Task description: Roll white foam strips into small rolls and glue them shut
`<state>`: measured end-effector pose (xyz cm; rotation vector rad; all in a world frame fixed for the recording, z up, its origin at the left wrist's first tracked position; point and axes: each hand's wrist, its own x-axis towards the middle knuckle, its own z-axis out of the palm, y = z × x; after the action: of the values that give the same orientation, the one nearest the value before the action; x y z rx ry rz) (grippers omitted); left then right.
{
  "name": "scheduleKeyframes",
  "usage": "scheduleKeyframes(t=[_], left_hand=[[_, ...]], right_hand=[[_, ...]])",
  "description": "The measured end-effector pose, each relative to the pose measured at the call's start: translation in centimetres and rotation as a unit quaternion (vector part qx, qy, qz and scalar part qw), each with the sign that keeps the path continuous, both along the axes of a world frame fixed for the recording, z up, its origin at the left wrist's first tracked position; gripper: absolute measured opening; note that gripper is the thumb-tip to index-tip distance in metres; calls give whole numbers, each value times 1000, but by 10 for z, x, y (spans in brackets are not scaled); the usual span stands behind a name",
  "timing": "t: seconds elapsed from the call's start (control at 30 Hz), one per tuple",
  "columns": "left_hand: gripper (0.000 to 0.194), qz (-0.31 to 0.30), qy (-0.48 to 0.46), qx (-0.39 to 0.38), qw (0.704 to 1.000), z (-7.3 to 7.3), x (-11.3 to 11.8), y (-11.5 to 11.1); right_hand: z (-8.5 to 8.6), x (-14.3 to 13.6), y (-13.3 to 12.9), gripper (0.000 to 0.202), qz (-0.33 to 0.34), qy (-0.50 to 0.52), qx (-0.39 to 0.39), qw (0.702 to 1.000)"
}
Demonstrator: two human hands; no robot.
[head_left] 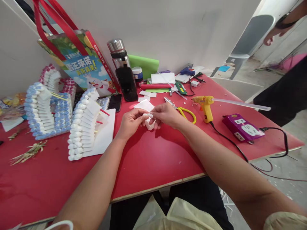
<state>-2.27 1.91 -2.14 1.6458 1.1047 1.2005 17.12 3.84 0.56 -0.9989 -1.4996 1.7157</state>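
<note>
My left hand [130,124] and my right hand [166,114] meet over the middle of the red table. Between their pinched fingertips is a small white piece [148,115], partly covered by the fingers; its kind is too small to make out. A crumpled-looking white item [150,125] shows just below, against the right fingers. To the left stands a fan-shaped cotton swab model [80,127] on a white board [105,135]. Yellow-handled scissors [187,113] lie right of my right hand, with a yellow glue gun [205,107] farther right.
A blue-and-white swab model [40,111], gift bag [90,68], dark bottle [124,76] and phone [115,103] stand or lie at left and back. A purple power strip [243,127] with trailing cables sits near the right edge. Another person's hand [271,36] shows at upper right.
</note>
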Motion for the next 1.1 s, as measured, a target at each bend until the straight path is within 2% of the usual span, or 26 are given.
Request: scheduleKeyframes(t=[0.2,0.33,0.67,0.77,0.9,1.0,1.1], left_hand=[[20,11,7,4,1000,-2,-1,2],[20,-2,14,6,1000,0,1,0],[22,12,-10,-14,1000,1,6,-2],[25,34,-35,-41,998,2,11,-3],[29,46,-57,-65,995,1,14,-4],[29,46,-65,-62,995,-1,13,-3],[31,48,-79,-56,994,-5,14,-2]], right_hand=[[5,-1,-2,24,1,-11,-17,1000],[4,0,-3,20,10,-41,-9,999],[-7,-2,-3,17,3,-112,104,988],[-5,-4,-5,18,-13,-165,179,970],[-3,-5,-7,17,-55,-268,279,920],[-2,-6,-9,16,-78,-313,309,895],[-2,-8,-10,16,-100,-324,331,881]])
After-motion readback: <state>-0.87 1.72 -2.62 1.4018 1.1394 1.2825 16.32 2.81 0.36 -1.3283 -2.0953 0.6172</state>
